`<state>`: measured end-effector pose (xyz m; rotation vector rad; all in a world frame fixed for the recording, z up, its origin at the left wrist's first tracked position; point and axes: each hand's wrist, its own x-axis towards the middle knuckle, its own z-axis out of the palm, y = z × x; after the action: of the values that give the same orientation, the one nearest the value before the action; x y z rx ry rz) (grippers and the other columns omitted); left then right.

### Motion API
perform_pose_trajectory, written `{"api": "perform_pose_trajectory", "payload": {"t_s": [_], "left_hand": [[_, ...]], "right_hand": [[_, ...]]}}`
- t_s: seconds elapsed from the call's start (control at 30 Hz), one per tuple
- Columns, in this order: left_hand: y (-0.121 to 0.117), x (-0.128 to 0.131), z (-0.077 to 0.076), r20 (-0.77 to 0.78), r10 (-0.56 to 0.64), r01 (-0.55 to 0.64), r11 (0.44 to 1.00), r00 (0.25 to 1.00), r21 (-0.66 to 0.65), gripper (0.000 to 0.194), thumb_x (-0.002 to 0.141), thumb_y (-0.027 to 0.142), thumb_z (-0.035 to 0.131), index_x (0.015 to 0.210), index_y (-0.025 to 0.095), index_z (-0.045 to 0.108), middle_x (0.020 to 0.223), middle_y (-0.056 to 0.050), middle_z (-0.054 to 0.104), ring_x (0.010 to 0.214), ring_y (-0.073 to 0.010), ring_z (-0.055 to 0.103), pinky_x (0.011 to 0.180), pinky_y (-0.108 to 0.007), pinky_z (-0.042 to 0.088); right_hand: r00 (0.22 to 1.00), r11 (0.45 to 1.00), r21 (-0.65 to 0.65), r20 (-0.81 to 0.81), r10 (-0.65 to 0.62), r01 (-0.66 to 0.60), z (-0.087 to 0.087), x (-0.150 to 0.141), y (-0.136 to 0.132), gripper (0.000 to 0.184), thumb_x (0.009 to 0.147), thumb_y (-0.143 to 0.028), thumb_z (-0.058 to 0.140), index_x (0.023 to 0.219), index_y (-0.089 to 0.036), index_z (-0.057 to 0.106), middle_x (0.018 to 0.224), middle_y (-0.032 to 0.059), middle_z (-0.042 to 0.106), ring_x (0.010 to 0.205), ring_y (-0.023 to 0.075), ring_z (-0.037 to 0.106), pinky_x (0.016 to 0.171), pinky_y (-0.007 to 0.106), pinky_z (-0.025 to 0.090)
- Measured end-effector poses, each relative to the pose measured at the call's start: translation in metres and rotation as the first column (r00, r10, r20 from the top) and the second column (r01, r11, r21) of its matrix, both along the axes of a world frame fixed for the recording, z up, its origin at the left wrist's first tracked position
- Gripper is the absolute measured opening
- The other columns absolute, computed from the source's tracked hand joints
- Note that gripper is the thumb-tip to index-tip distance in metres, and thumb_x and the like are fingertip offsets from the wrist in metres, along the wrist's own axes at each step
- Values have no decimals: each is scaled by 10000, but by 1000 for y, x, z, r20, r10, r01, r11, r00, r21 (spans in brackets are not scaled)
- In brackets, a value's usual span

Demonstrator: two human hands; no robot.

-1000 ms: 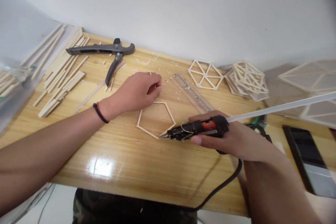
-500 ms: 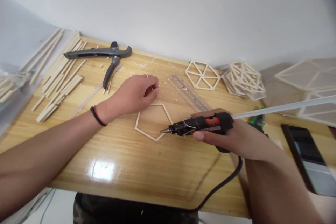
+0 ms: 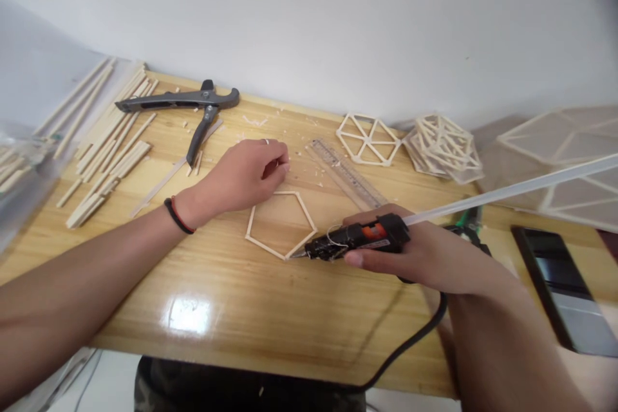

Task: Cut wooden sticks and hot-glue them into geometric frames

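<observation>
On the table before me lies a hexagonal frame of thin wooden sticks (image 3: 305, 211). My right hand (image 3: 425, 254) is wrapped round a black hot glue gun (image 3: 357, 239), whose metal nozzle is at the frame's near corner. A long translucent glue stick (image 3: 512, 192) sticks out of the gun's back end. Resting at the frame's far left side, my left hand (image 3: 251, 170) has its fingers curled in, covering part of the frame. Whatever those fingers may hold is hidden.
A grey cutter (image 3: 207, 100) and loose wooden sticks (image 3: 111, 129) lie left. Behind are a clear ruler (image 3: 347, 174), a spoked hexagon (image 3: 367, 140) and piled frames (image 3: 444, 145). A phone (image 3: 562, 286) lies right; the gun's black cord (image 3: 410, 344) hangs over the front edge.
My right hand has moved the glue gun slightly left and down, bringing the nozzle to the frame's near corner. My left hand keeps its place beside the frame.
</observation>
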<state>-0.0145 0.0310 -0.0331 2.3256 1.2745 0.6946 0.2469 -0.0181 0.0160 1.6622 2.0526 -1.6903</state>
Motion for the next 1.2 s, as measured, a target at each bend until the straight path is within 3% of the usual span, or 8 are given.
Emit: {"api": "perform_pose_trajectory", "payload": {"t_s": [0.13, 0.33, 0.67, 0.8, 0.97, 1.07, 1.13, 1.2], "left_hand": [[0, 0, 0, 4, 8, -8, 1000, 1000, 2, 153, 881, 251, 545, 807, 167, 650, 673, -7, 619, 610, -147, 525, 597, -283, 355], [0, 0, 1, 5, 4, -4, 1000, 1000, -12, 161, 883, 247, 544, 799, 162, 652, 663, -6, 609, 600, -143, 514, 593, -285, 345], [0, 0, 0, 13, 3, -2, 1000, 1000, -13, 158, 883, 240, 544, 797, 162, 651, 668, -6, 608, 603, -141, 510, 596, -283, 345], [1, 0, 0, 15, 1, 0, 1000, 1000, -15, 145, 876, 237, 550, 805, 160, 651, 669, -3, 605, 606, -140, 512, 593, -276, 336], [1, -1, -1, 24, -2, 2, 1000, 1000, -7, 157, 883, 239, 553, 805, 150, 655, 668, -3, 598, 603, -134, 502, 596, -270, 331], [1, -2, 0, 65, -9, 10, 1000, 998, -23, 168, 892, 248, 558, 796, 144, 648, 652, 9, 578, 586, -120, 483, 588, -259, 331], [1, -4, 3, 104, -17, 20, 999, 994, -26, 171, 902, 246, 556, 799, 142, 645, 642, 19, 566, 575, -107, 471, 583, -247, 335], [-1, -7, 10, 141, -20, 21, 1000, 990, -10, 179, 917, 237, 544, 810, 140, 650, 654, 22, 574, 577, -98, 469, 584, -237, 343]], "right_hand": [[999, 998, -34, -30, 42, -43, 0, -2, 0, 369, 717, -540, 815, 892, -216, 785, 705, 10, 680, 640, 183, 581, 537, 269, 453], [998, 997, -57, -45, 47, -50, 0, -6, -1, 392, 708, -588, 806, 825, -216, 763, 695, 10, 671, 627, 178, 563, 550, 274, 436], [997, 998, 1, -49, 58, -58, 1, -5, -2, 368, 665, -569, 838, 754, -225, 743, 615, -18, 608, 557, 155, 515, 507, 271, 395], [957, 979, -67, -234, 173, -193, 0, 2, 0, 367, 756, -539, 788, 694, -199, 666, 587, -33, 515, 541, 128, 444, 484, 249, 337], [776, 938, -21, -569, 273, -345, -12, 18, 7, 457, 749, -577, 797, 662, -155, 646, 619, 11, 581, 550, 126, 498, 502, 252, 345], [720, 974, -6, -675, 162, -224, -19, 26, 6, 442, 799, -583, 757, 691, -161, 678, 606, 48, 611, 565, 162, 541, 511, 278, 386], [676, 1000, -17, -737, -12, -1, -23, 27, 4, 401, 810, -551, 762, 664, -187, 674, 577, 52, 608, 561, 181, 551, 497, 292, 406], [615, 981, -101, -767, -184, 167, -26, 25, 3, 381, 799, -543, 777, 687, -189, 691, 591, 47, 605, 508, 159, 506, 444, 282, 367]]}}
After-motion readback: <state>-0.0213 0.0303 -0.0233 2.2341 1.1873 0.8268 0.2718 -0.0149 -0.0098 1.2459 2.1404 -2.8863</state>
